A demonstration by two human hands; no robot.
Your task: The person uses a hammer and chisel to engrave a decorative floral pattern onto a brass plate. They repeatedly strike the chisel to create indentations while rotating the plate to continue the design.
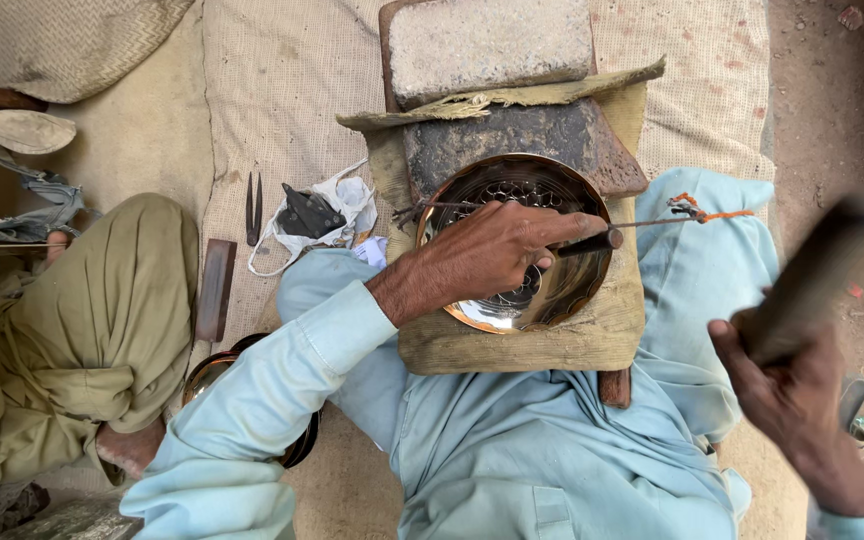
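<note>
Right hand [797,395] with blurred mallet [822,270] raised beyond plate [572,290] rim, apart.

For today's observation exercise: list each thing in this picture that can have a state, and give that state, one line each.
Left hand: closed on the punch, resting on the plate.
Punch: held, tip on the plate.
Metal plate: lying on the padded block, partly patterned.
Right hand: gripping the hammer, raised.
Hammer: lifted, blurred.
Pointed tool: lying on the cloth, unheld.
</note>
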